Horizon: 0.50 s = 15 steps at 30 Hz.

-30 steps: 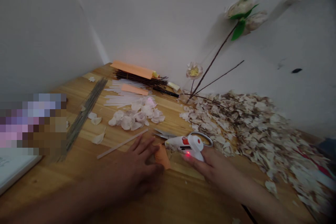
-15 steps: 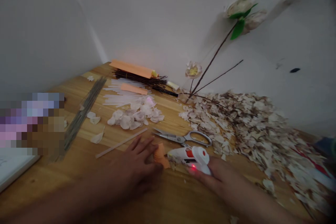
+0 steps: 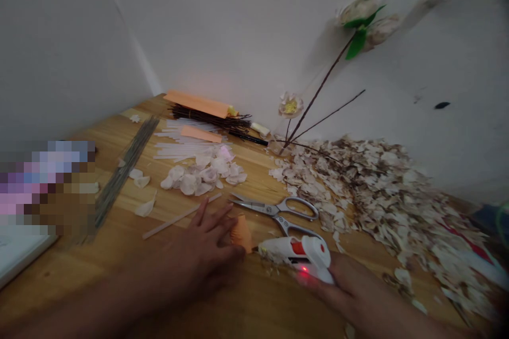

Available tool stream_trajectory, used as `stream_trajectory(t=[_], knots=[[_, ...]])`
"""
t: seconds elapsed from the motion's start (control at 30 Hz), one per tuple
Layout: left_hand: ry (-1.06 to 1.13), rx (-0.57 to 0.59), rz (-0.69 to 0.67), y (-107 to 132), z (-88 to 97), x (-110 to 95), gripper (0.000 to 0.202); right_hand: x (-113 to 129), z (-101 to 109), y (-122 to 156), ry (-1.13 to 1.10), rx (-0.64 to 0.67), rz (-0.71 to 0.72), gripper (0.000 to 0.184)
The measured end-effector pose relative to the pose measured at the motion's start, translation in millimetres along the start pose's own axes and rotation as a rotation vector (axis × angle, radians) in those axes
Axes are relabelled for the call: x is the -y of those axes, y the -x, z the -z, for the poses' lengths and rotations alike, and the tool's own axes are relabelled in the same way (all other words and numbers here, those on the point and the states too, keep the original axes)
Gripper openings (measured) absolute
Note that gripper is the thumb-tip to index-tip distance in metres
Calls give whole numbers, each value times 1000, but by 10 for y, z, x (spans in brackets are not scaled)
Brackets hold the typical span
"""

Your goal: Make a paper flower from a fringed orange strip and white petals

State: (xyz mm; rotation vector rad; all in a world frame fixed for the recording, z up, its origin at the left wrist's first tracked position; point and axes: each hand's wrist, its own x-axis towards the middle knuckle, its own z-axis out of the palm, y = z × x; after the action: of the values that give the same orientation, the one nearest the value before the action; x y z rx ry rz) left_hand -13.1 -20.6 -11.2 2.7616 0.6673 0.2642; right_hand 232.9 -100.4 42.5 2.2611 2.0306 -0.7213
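My left hand presses on the wooden table, its fingers holding a small orange paper piece. My right hand grips a white and red glue gun with a red light lit. The gun's nozzle points left, close to the orange piece. Silver scissors lie just beyond the gun.
A pile of pale petals and a thin stick lie ahead of my left hand. A large heap of dried petal scraps covers the right side. Glue sticks, dark twigs, a wire bundle and paper flowers on stems stand by the wall.
My right hand has drawn the glue gun down and to the right, uncovering the scissors. My left hand stays on the orange piece.
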Motion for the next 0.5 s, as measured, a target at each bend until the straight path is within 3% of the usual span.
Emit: stream_trajectory(t=[0.37,0.5], knots=[[15,-19,-5,11,-9,-2,30,-48,101,46,-191,-66,99,33],[28,-35,-6,11,-8,-11,26,-73,15,112,-266,-138,127,36]])
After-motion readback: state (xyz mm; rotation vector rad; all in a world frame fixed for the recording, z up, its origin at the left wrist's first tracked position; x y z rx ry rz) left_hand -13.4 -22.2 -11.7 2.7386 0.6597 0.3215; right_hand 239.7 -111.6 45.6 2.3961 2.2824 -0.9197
